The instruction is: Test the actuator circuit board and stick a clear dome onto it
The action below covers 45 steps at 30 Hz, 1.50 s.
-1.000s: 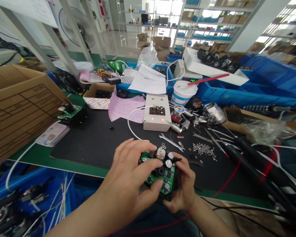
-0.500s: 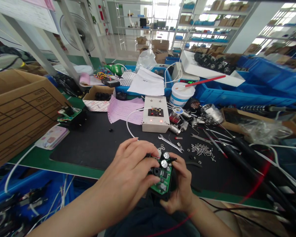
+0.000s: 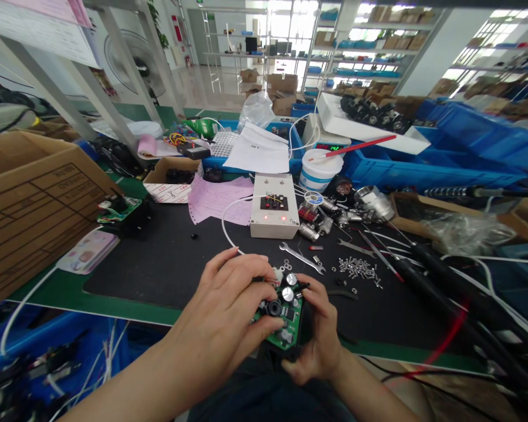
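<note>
Green circuit board in black housing: held up in front of the person, over the bench's near edge, component side facing up. Biggest first: black mat on bench; cardboard box, left side; off-white control box, mat's far part, two red lights lit; white tub, behind and to the right, red-handled brush across its top. Left hand: palm down over board, fingers curled, thumb and index either side of a round black part; can't tell if squeezing, other fingertips hidden. Right hand: gripping housing from the right, fingers at upper edge, thumb low. Wrench flat on mat, just beyond board. Screw pile to its right. Round black part beside two silver capacitors. Washers near wrench.
</note>
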Motion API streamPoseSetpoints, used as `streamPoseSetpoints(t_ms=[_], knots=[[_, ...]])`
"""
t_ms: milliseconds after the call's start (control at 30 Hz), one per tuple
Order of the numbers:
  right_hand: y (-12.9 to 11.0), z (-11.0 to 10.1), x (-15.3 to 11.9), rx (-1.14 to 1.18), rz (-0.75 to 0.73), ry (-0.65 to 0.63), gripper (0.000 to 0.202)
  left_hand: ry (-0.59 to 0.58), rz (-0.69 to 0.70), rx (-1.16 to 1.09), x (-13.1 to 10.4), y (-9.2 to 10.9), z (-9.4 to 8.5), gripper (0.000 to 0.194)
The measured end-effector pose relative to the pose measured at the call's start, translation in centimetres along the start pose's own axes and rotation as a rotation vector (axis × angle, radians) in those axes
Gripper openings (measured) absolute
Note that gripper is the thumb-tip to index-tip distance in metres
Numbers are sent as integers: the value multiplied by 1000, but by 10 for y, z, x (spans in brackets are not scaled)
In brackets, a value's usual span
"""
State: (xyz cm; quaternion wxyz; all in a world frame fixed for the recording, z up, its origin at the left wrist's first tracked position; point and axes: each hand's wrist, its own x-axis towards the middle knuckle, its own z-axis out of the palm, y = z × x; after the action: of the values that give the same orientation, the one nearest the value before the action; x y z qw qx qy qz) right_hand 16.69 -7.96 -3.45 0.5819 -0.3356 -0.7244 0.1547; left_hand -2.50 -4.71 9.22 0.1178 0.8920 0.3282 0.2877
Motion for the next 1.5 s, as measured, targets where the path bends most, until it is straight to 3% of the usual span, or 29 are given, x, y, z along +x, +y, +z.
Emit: streamPoseSetpoints(t_ms=[200, 467, 1000, 1500], knots=[[0, -2, 2, -8, -11, -9, 80, -79, 17, 30, -4, -3, -3, 30], [-2, -2, 3, -2, 5, -12, 80, -128, 8, -16, -2, -6, -3, 21], [1, -4, 6, 27, -14, -45, 81, -95, 12, -218, 1, -13, 0, 17], [3, -6, 8, 27, -10, -65, 83, -16, -20, -223, 0, -8, 10, 14]])
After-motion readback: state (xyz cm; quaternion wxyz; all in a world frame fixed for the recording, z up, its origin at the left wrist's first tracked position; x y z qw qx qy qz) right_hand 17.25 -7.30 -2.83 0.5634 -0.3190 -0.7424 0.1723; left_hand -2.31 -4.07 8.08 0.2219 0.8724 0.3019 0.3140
